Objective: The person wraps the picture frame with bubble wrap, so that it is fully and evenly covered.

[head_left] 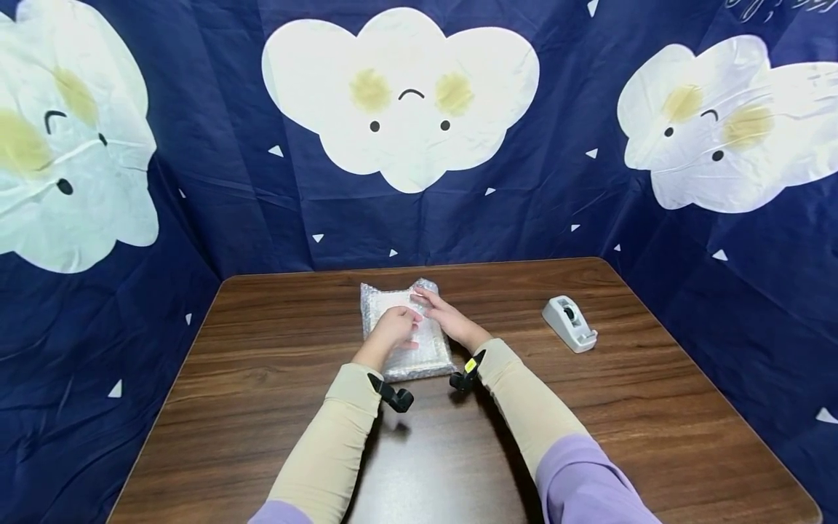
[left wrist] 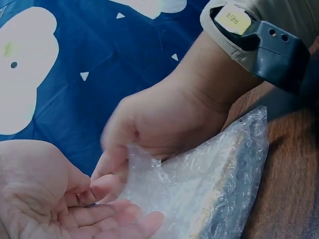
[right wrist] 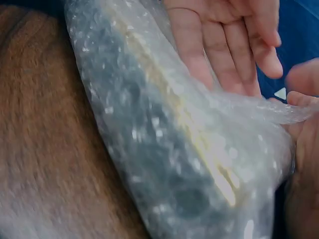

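A flat rectangular thing with a gold-coloured edge (right wrist: pixel 199 149) lies inside clear bubble wrap (head_left: pixel 419 367) near the far middle of the table. Its exact kind is blurred by the wrap. My right hand (head_left: pixel 448 316) is over the far right part of the package. In the right wrist view a loose flap of bubble wrap (right wrist: pixel 264 107) runs between the thumb and fingers of my right hand, which pinches it. My left hand (head_left: pixel 396 327) lies over the package's middle, palm turned inward, its fingers (left wrist: pixel 119 221) loosely extended against the wrap.
A white tape dispenser (head_left: pixel 569 324) stands on the right side of the brown wooden table (head_left: pixel 275 342). Blue cloth (head_left: pixel 222 182) with white cloud prints hangs behind the table and along both sides. Each wrist carries a black camera mount (head_left: pixel 393 397).
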{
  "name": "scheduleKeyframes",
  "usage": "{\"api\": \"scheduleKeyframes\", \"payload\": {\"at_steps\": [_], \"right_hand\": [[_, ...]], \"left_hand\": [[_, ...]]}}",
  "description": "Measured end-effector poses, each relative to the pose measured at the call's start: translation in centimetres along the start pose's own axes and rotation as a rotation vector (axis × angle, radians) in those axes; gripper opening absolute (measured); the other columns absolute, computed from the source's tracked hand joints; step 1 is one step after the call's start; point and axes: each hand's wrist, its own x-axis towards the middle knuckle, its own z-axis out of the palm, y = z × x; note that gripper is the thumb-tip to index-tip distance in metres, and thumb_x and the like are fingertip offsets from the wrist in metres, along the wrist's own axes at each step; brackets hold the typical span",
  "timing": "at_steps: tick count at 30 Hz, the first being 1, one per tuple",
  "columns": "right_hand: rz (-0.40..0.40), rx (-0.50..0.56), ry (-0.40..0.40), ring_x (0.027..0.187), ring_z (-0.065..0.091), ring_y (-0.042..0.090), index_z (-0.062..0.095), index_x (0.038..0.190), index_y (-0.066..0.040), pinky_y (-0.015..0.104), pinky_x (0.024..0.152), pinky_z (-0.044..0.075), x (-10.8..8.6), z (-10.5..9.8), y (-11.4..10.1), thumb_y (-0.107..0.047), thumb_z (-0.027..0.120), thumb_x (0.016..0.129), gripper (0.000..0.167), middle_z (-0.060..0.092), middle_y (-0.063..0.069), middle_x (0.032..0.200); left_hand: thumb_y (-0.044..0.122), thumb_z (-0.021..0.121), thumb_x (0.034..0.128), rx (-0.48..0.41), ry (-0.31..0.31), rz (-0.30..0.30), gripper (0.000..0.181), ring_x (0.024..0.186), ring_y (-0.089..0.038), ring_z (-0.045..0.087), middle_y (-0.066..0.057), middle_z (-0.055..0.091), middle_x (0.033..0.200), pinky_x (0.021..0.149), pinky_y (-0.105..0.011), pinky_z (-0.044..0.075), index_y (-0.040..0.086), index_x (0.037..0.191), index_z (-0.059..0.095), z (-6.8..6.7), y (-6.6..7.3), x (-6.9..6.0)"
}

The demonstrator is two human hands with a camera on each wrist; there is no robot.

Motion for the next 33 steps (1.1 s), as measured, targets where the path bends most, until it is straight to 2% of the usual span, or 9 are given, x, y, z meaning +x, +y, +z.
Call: {"api": "scheduleKeyframes", "payload": {"at_steps": [1, 4, 7, 10, 14, 17, 20, 26, 33], "right_hand": [[-0.009, -0.007, 0.003, 0.149, 0.022, 0.041, 0.019, 0.156, 0.009, 0.026, 0.103, 0.035, -0.1, -0.1, 0.1, 0.013, 0.035, 0.089, 0.069, 0.031, 0.033, 0.156], [-0.057, -0.036, 0.003, 0.147, 0.025, 0.042, 0.021, 0.154, 0.012, 0.02, 0.085, 0.032, -0.4, -0.4, 0.3, 0.024, 0.035, 0.075, 0.081, 0.035, 0.034, 0.154], [-0.084, -0.093, -0.009, 0.149, 0.023, 0.042, 0.022, 0.154, 0.011, 0.028, 0.097, 0.03, -0.4, -0.6, 0.5, 0.028, 0.035, 0.073, 0.083, 0.036, 0.034, 0.154], [-0.109, -0.119, -0.027, 0.149, 0.021, 0.044, 0.022, 0.153, 0.013, 0.04, 0.113, 0.023, -0.4, -0.6, 0.7, 0.028, 0.035, 0.073, 0.082, 0.034, 0.034, 0.154], [-0.099, -0.151, -0.018, 0.149, 0.024, 0.043, 0.025, 0.152, 0.011, 0.049, 0.119, 0.02, -0.3, -0.5, 0.7, 0.026, 0.037, 0.073, 0.082, 0.033, 0.032, 0.156], [-0.078, -0.171, -0.01, 0.148, 0.026, 0.041, 0.027, 0.152, 0.01, 0.049, 0.12, 0.022, -0.3, -0.5, 0.6, 0.024, 0.038, 0.073, 0.08, 0.033, 0.031, 0.157], [-0.068, -0.172, -0.005, 0.149, 0.026, 0.041, 0.028, 0.151, 0.01, 0.049, 0.12, 0.023, -0.2, -0.4, 0.5, 0.024, 0.038, 0.074, 0.079, 0.034, 0.03, 0.157], [-0.051, -0.142, -0.004, 0.149, 0.024, 0.041, 0.028, 0.152, 0.011, 0.054, 0.12, 0.02, -0.2, -0.3, 0.2, 0.025, 0.037, 0.076, 0.078, 0.031, 0.031, 0.158], [-0.02, -0.114, 0.053, 0.149, 0.027, 0.039, 0.031, 0.152, 0.008, 0.042, 0.111, 0.033, -0.4, 0.3, 0.2, 0.023, 0.037, 0.077, 0.077, 0.033, 0.027, 0.158]], "left_hand": [[0.012, 0.036, 0.1074, 0.0, -0.005, -0.004, 0.033, 0.104, -0.028, 0.056, -0.018, 0.057, 0.109, 0.075, -0.039, 0.062, -0.007, 0.115, 0.062, 0.0, 0.1, 0.0], [0.008, 0.038, 0.1055, -0.015, -0.011, -0.015, 0.029, 0.108, -0.03, 0.057, -0.021, 0.057, 0.114, 0.076, -0.041, 0.061, -0.007, 0.119, 0.058, 0.0, 0.1, -0.1], [0.002, 0.041, 0.1008, -0.011, -0.001, 0.01, 0.029, 0.106, -0.031, 0.059, -0.023, 0.059, 0.115, 0.079, -0.041, 0.06, -0.008, 0.122, 0.057, -0.3, 0.2, -0.4], [0.0, 0.043, 0.0962, 0.14, 0.033, 0.142, 0.032, 0.107, -0.032, 0.06, -0.024, 0.063, 0.118, 0.088, -0.042, 0.055, -0.008, 0.121, 0.06, -1.1, 0.3, -0.7], [0.004, 0.048, 0.0912, 0.465, 0.111, 0.358, 0.034, 0.119, -0.034, 0.06, -0.022, 0.066, 0.126, 0.1, -0.046, 0.048, -0.003, 0.118, 0.068, -2.9, 0.3, -1.0], [0.009, 0.054, 0.0904, 0.652, 0.109, 0.449, 0.032, 0.125, -0.036, 0.058, -0.021, 0.064, 0.131, 0.106, -0.049, 0.045, 0.001, 0.117, 0.07, -4.4, 0.0, -1.3], [0.017, 0.059, 0.0935, 0.819, 0.058, 0.503, 0.034, 0.128, -0.038, 0.055, -0.021, 0.059, 0.136, 0.109, -0.05, 0.042, 0.002, 0.122, 0.069, -5.5, -0.8, -1.4], [0.037, 0.061, 0.0985, 1.011, 0.002, 0.51, 0.053, 0.146, -0.042, 0.033, -0.021, 0.042, 0.155, 0.117, -0.059, 0.028, 0.007, 0.142, 0.058, -6.7, -2.6, -1.5], [0.058, 0.053, 0.0982, 1.004, -0.065, 0.458, 0.068, 0.154, -0.041, 0.01, -0.019, 0.02, 0.166, 0.119, -0.066, 0.013, 0.021, 0.155, 0.045, -6.9, -4.0, -1.3]]}}
